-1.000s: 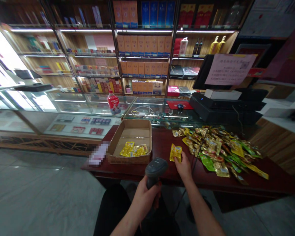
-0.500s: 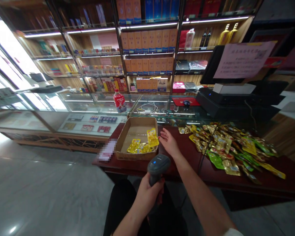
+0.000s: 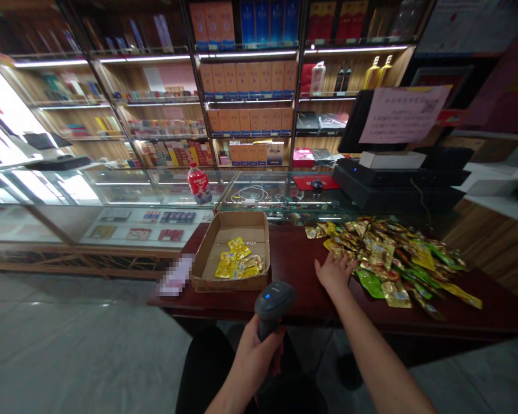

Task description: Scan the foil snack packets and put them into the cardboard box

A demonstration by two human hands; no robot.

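Note:
My left hand (image 3: 259, 348) is wrapped round the handle of a dark grey barcode scanner (image 3: 275, 300), held upright in front of the table edge. With its fingers spread, my right hand (image 3: 335, 275) reaches to the left side of a heap of snack packets (image 3: 384, 253), gold, yellow and green. Its fingertips are at the nearest gold packets; whether they touch them I cannot tell. Left of that hand stands an open cardboard box (image 3: 201, 264) with several yellow packets (image 3: 240, 261) lying inside.
A blurred-out paper (image 3: 176, 276) lies left of the box on the dark red table (image 3: 291, 259). Behind are a glass counter (image 3: 155, 192) with a red-labelled bottle (image 3: 199, 185), a mouse (image 3: 316, 185) on a red mat, and a monitor (image 3: 349, 123) with a paper sheet over it.
My right hand has moved from beside the box rightward to the packet heap. The yellow packet that stood near the box's right side now lies among the others. The scanner stays in my left hand.

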